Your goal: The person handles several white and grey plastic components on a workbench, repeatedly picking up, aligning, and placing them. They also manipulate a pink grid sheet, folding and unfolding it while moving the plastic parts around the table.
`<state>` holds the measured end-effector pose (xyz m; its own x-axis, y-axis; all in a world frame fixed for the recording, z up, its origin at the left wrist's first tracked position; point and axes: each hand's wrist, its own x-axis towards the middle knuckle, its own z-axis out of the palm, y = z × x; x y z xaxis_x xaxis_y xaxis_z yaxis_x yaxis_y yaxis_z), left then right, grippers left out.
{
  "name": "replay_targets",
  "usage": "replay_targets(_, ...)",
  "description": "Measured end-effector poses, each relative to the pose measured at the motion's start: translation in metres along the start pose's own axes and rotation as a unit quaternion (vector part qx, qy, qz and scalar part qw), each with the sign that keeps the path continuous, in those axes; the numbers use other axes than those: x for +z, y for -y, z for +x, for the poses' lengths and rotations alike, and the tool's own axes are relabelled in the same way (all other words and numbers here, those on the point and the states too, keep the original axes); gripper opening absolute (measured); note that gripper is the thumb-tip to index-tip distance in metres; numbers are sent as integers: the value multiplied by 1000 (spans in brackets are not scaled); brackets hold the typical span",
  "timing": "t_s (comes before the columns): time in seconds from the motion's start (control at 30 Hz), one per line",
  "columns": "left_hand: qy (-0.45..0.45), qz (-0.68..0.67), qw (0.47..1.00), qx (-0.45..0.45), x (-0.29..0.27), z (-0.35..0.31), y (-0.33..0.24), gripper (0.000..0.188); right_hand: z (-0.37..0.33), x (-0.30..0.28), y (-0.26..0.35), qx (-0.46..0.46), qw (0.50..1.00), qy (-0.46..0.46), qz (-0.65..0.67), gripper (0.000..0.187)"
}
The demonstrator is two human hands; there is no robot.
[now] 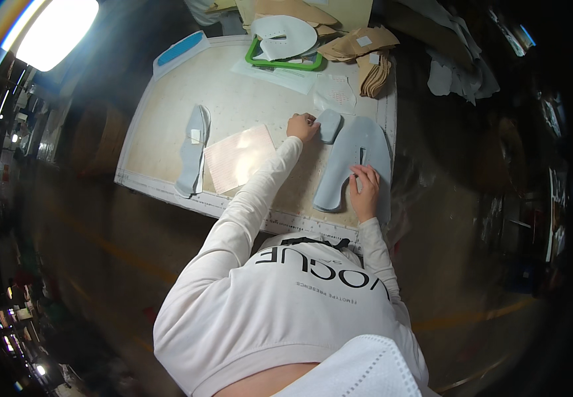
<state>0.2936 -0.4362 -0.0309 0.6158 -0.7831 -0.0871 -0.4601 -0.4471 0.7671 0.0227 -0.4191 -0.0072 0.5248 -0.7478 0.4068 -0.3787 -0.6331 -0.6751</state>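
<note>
My left hand (303, 127) is closed, its fingers curled in a pinch just left of a small stack of rounded grey-blue pieces (329, 126). Whatever is between those fingertips is too small to make out. To the right lies a larger stack of grey-blue U-shaped cut pieces (344, 155), with a slit and small holes in the middle. My right hand (364, 190) rests on the lower part of that stack, its fingers apart and bent, the tips touching the top piece near the slit.
A pinkish lined sheet (238, 159) and a narrow grey-blue stack (191, 152) lie at left on the pale table (160, 119). At the back are a green tray (313, 65) under a pale cut piece (285, 36), brown pieces (372, 69), a clear bag (334, 92) and a blue-topped strip (179, 51).
</note>
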Motion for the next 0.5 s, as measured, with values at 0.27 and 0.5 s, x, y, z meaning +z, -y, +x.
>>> replay_targets(0.27,-109,125,980,106,-47,-21,36,36,-32,9,34,-28,998,57,24,20)
replay_targets(0.5,19,381,916,-124,-206,-59,131,50,-32,12,56,-64,989,119,55,19)
